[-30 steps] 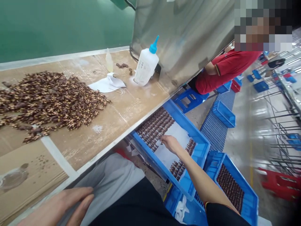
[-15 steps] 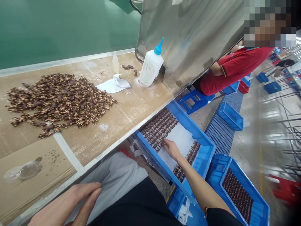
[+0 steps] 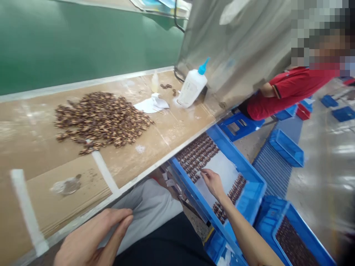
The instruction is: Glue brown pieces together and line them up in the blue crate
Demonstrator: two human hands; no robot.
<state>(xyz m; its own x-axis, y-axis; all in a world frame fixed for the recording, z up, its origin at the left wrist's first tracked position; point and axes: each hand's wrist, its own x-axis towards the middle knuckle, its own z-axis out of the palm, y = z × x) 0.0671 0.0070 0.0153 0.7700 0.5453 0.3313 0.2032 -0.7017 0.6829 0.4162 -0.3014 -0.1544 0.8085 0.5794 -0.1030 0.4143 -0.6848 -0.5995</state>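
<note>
My right hand (image 3: 213, 181) reaches down into a blue tray (image 3: 251, 175) beside the bench, its fingertips on the white sheet at the edge of the rows of small brown parts (image 3: 196, 155). The fingers are bent together; whether they pinch a part I cannot make out. My left hand (image 3: 94, 240) rests near my lap at the bench's front edge, fingers stretched out and holding nothing. A heap of brown and gold parts (image 3: 101, 120) lies on the cardboard-covered bench (image 3: 166, 129).
A white glue bottle with a blue nozzle (image 3: 192, 87) and crumpled white paper (image 3: 151, 104) stand at the back of the bench. A second blue tray of parts (image 3: 299, 244) sits lower right. A person in a red shirt (image 3: 288, 90) sits beyond a grey panel (image 3: 238, 48). More blue bins (image 3: 287, 147) lie on the floor.
The view has swung left and blurred. My right hand has stayed at the rows in the blue tray, shifting slightly toward the near row. My left hand keeps its place.
</note>
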